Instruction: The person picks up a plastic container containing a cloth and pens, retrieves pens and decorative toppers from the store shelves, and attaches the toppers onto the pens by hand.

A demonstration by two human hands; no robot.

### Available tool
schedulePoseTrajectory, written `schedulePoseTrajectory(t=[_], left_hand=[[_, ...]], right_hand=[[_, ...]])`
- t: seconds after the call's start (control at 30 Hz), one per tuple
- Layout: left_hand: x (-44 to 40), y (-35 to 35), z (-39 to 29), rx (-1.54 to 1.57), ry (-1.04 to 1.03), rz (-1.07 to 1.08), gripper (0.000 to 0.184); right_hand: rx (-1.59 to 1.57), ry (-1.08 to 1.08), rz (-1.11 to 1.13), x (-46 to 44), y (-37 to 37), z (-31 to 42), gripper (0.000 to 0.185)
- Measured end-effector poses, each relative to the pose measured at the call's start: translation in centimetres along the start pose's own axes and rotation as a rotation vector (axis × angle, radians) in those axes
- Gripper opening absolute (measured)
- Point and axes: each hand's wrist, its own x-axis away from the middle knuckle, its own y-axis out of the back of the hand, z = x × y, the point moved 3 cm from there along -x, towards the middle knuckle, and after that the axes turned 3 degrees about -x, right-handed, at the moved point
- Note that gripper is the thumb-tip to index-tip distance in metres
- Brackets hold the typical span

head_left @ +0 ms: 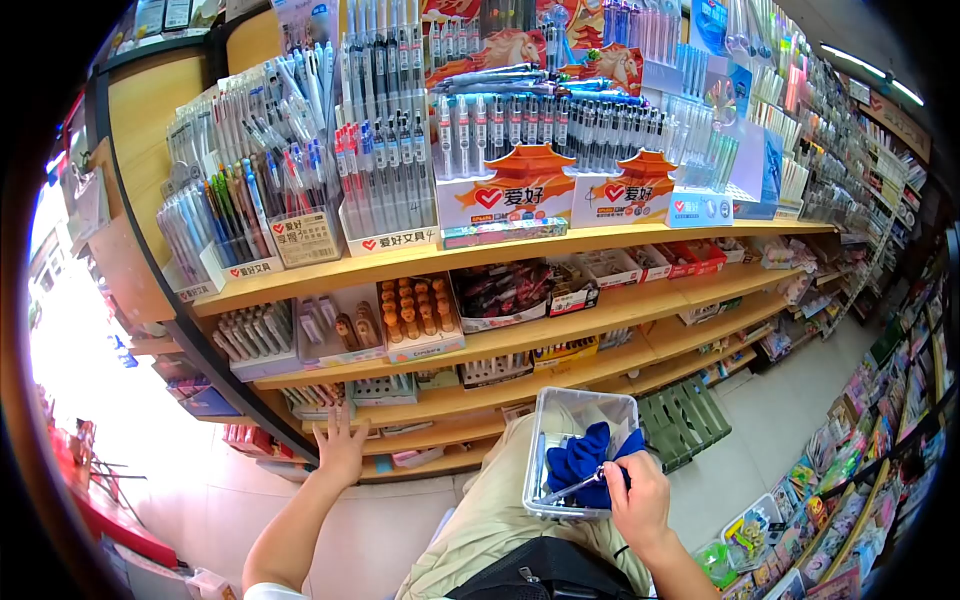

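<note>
My left hand [340, 450] reaches to a lower wooden shelf with its fingers spread. Its fingertips are at the shelf edge, just by a small box of pens [313, 396]; I cannot tell whether they touch it. Over my lap is a clear plastic box [583, 398] with a crumpled blue cloth [575, 458] inside. Closed at the right side of this box, my right hand [640, 497] pinches a slim silver pen-like stick [570, 489], which slants down to the left across the box. Part of the stick is hidden by my fingers.
A tiered wooden shelf [640, 240] full of pens and stationery stands ahead. A green slatted crate or stool [685, 422] is on the floor right of the box. Racks of magazines or packets [860, 460] line the right side. A red-edged surface [120, 525] lies at left.
</note>
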Motion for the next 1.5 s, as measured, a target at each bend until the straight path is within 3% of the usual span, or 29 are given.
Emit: schedulePoseTrajectory(t=[0.07, 0.17, 0.27, 0.37, 0.4, 0.43, 0.47, 0.5, 0.53, 0.63, 0.73, 0.93, 1.03, 1.5], left_hand=[[-1.6, 1.8, 0.2, 0.010, -0.013, -0.134, 0.026], [-3.9, 3.8, 0.0, 0.826, 0.067, 0.498, 0.026], [-5.3, 8.7, -3.1, 1.147, 0.047, 0.345, 0.025], [-6.6, 15.5, -7.9, 1.254, -0.169, 0.138, 0.020], [-6.7, 16.3, -10.0, 1.436, -0.215, 0.118, 0.020], [-7.0, 18.6, -11.6, 1.357, -0.360, 0.014, 0.020], [-7.0, 19.7, -13.8, 1.510, -0.382, 0.097, 0.023], [-7.2, 21.2, -15.5, 1.543, -0.516, 0.040, 0.029], [-7.3, 22.4, -17.1, 1.441, -0.568, 0.004, 0.033], [-7.7, 22.3, -21.3, 1.395, -0.590, 0.152, 0.032], [-7.6, 20.7, -23.7, 1.493, -0.600, 0.140, 0.026], [-6.0, 19.8, -23.1, 1.774, -0.292, 0.389, 0.017], [-5.4, 19.3, -22.8, 1.848, -0.237, 0.392, 0.018], [-4.3, 17.9, -22.8, 1.877, -0.255, 0.405, 0.016]], right_hand=[[0.004, 0.005, -0.002, 0.0, 0.0, 0.0, 0.011], [0.004, 0.001, -0.003, -0.1, -0.1, 0.1, 0.011], [-0.010, -0.018, -0.003, -0.1, -0.3, 0.0, 0.011], [0.000, 0.009, -0.009, -0.3, -0.4, -0.1, 0.011], [0.005, 0.013, -0.006, -0.3, -0.4, 0.0, 0.011], [0.011, 0.018, -0.003, -0.3, -0.4, 0.0, 0.011], [0.006, 0.023, -0.008, -0.4, -0.3, 0.2, 0.011], [0.010, 0.016, -0.011, -0.4, -0.2, 0.2, 0.010], [0.015, 0.008, -0.014, -0.3, -0.1, 0.3, 0.010], [0.032, 0.003, -0.031, -0.1, 0.7, -0.2, 0.010], [0.025, -0.027, -0.050, 0.2, 1.2, -0.8, 0.009], [-0.141, 0.007, 0.064, 0.5, 0.9, -0.1, 0.010], [-0.117, 0.047, 0.099, 0.6, 0.8, 1.0, 0.012], [0.030, 0.127, 0.035, 1.3, 0.0, 1.7, 0.017]])
